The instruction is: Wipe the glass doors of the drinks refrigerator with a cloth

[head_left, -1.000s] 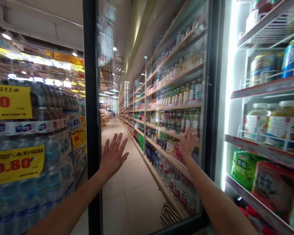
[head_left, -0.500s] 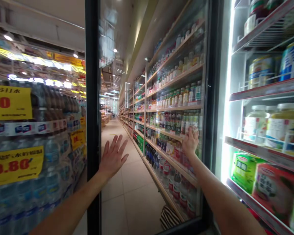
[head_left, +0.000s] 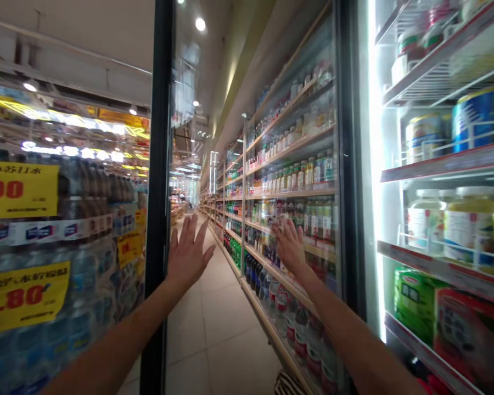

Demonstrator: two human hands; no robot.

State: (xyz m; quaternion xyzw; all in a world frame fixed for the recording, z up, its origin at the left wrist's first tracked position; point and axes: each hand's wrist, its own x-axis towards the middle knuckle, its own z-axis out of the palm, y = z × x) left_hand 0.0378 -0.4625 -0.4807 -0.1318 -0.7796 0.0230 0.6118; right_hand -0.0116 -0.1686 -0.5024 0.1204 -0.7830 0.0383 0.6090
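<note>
A glass door [head_left: 214, 340] with a black frame stands swung out in front of me, and shelves of bottles show in its pane. My left hand [head_left: 188, 253] lies against the pane near the frame's left side, its fingers spread and nothing held. Farther right, my right hand [head_left: 288, 244] is raised at the glass with its fingers apart and nothing in it; the fingertips overlap a blurred reflection. Whether the palm presses the glass I cannot tell.
Right of the door, a lit cooler holds bottles [head_left: 471, 225], cans [head_left: 426, 137] and green packs [head_left: 415, 296]. At left are stacked bottled drinks [head_left: 82, 269] with yellow price signs [head_left: 20, 189]. Striped cloth [head_left: 288, 384] shows at the bottom.
My right hand has moved left across the pane and its fingers are more spread. The view has shifted slightly; my left hand stays near the door's left frame.
</note>
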